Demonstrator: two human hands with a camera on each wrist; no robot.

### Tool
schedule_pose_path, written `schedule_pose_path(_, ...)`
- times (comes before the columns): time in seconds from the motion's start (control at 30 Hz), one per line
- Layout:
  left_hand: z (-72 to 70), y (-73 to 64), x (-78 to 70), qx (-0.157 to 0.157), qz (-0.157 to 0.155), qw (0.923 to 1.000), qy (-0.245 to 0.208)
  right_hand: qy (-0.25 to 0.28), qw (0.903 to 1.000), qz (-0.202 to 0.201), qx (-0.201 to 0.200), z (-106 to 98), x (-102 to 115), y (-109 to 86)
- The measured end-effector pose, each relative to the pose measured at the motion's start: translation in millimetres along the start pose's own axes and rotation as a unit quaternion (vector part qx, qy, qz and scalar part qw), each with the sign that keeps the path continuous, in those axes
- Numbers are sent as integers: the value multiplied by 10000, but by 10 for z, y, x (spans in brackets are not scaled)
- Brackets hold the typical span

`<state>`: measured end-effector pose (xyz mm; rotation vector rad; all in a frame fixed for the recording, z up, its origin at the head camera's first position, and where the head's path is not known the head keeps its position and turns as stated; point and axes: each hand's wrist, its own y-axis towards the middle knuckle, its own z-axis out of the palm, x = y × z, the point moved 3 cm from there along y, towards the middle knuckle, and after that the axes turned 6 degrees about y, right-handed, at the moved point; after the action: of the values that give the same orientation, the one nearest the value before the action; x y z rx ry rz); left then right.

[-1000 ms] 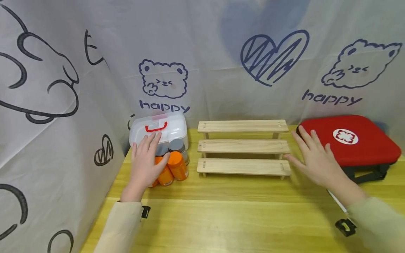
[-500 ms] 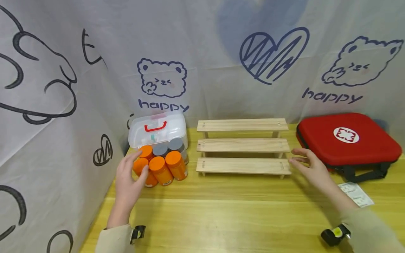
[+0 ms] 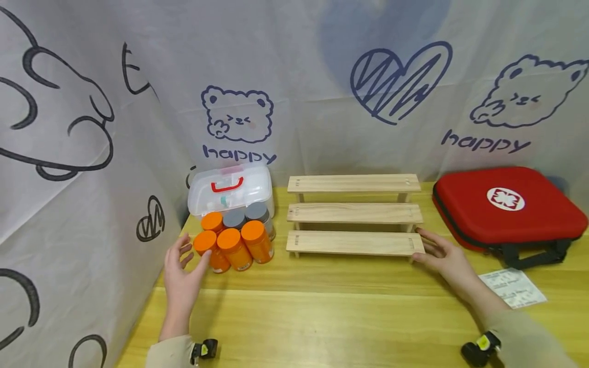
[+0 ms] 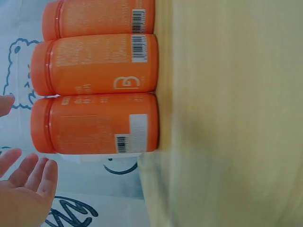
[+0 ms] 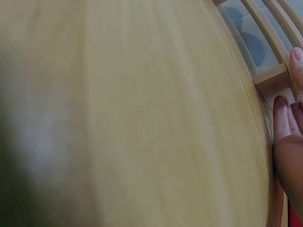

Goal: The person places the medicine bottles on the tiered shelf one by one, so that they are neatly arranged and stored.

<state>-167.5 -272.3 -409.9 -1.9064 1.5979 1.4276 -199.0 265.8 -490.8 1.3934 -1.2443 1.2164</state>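
Observation:
My left hand [image 3: 181, 278] is beside the nearest orange bottle [image 3: 212, 250], thumb and fingers spread and holding nothing. The left wrist view shows these fingers [image 4: 47, 177] off the side of the orange bottle [image 4: 94, 125]. At the right, my right hand [image 3: 448, 260] grips the end of the lowest shelf of a three-step wooden rack [image 3: 354, 242], thumb at its front edge and fingers behind. In the right wrist view the fingers [image 5: 281, 118] lie against the rack's end leg [image 5: 274, 82]. Several orange bottles and two grey-capped ones [image 3: 234, 219] stand grouped together.
Behind the bottles is a clear plastic box [image 3: 253, 186] with a red handle. A red first-aid case [image 3: 547, 204] lies at the right, with a silvery packet [image 3: 515, 287] in front of it. A printed cloth [image 3: 313, 102] hangs behind the wooden table [image 3: 322, 327].
My left hand has drawn back from over the bottles to their left side. My right hand has come down from beside the red case to the rack's lower right end.

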Motion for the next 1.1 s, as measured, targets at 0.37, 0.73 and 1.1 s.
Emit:
schedule_pose_path(0.37, 57, 18, 146, 121, -458, 9987, -160, -179, 9998, 81, -24, -13, -72, -4)
schedule_pose_path(0.73, 115, 64, 264, 328, -723, 9963, -331, -272, 9993, -50, -255, -30, -124, -17)
schedule_pose_path(1.1, 104, 88, 291, 124, -861, 9960, -210, -211, 9994, -46, -263, -35, -137, -19)
